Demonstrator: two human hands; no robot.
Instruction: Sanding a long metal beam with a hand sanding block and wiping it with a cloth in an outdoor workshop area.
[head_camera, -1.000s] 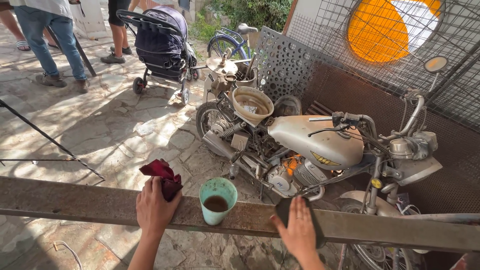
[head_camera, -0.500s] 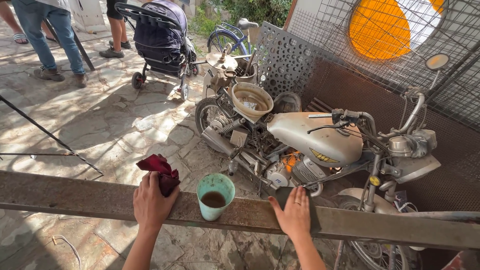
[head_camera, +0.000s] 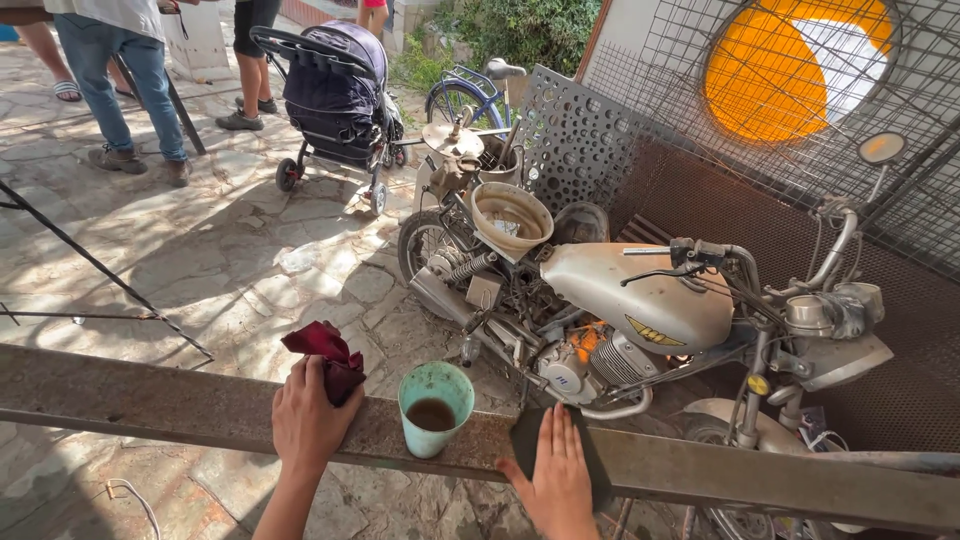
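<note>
A crumpled dark red rag (head_camera: 326, 357) and a flat dark sanding pad (head_camera: 545, 452) lie on the rusty metal beam (head_camera: 150, 400), flanking an upright turquoise cup (head_camera: 434, 405).

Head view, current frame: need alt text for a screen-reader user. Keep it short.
Two bare hands rest on a metal rail: the left hand presses a dark red cloth, the right hand lies flat on a dark pad, with a teal cup of brown liquid between them. Beyond stands a stripped silver motorcycle.
</note>
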